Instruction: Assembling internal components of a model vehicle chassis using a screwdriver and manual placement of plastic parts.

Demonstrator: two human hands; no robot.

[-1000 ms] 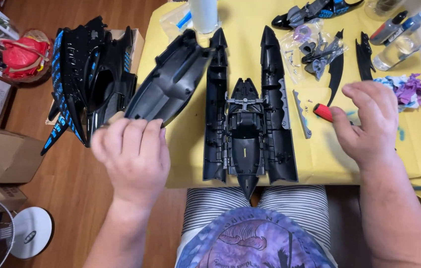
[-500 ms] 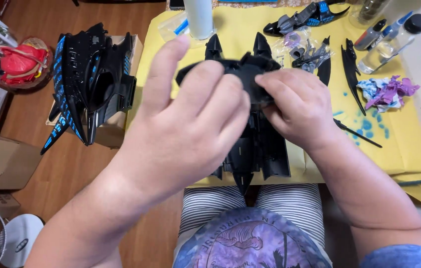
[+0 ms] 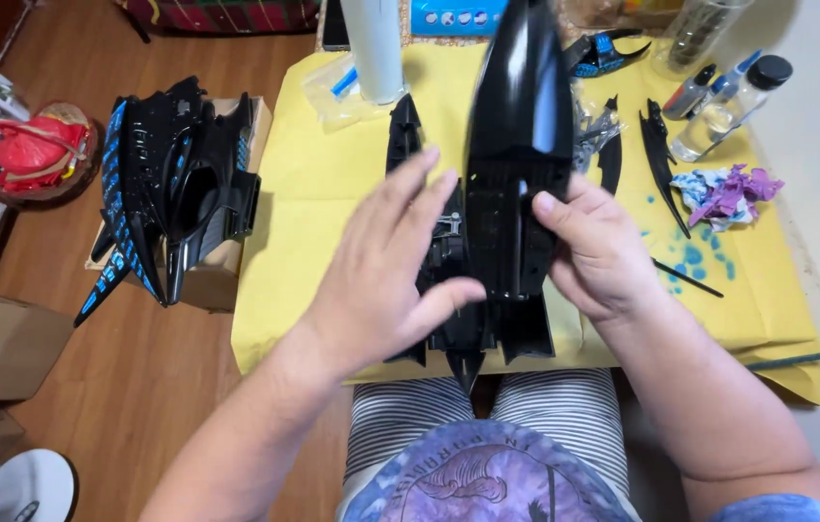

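Over the counter [image 3: 313, 193] at centre frame, keep the shell [image 3: 518, 145] pinched in the right hand [image 3: 595, 253], left hand [image 3: 386, 275] spread alongside, and lower it squarely onto the hull [image 3: 448, 290].

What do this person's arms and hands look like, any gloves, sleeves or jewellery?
Both hands are bare: no gloves, rings or watch show on the left hand or the right hand. The forearms are uncovered too. The only sleeve in view is a blue short sleeve edge at the right upper arm, at the picture's bottom corner.
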